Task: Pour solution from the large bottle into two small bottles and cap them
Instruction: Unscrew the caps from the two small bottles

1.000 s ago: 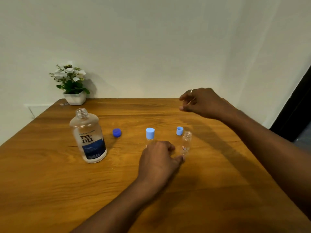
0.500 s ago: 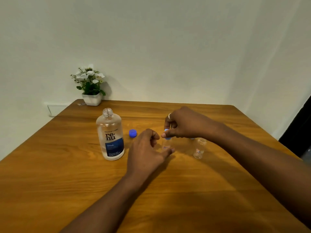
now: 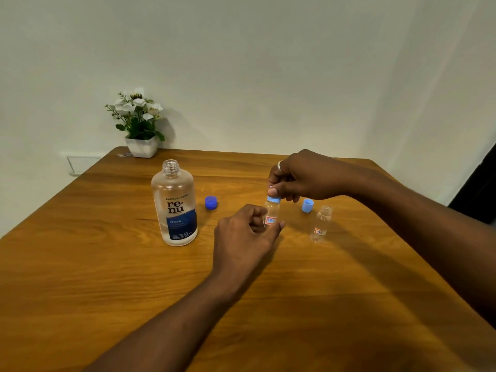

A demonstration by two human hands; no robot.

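From the head view I see my left hand (image 3: 245,232) curled around the small bottle (image 3: 271,214) standing mid-desk (image 3: 107,264), while my right hand (image 3: 300,178) pinches its light-blue cap (image 3: 273,199) from above. My fingers hide the cap's top and the bottle's base.

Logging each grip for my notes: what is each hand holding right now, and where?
The left hand grips the small clear plastic bottle around its lower body; the right hand pinches its light blue cap.
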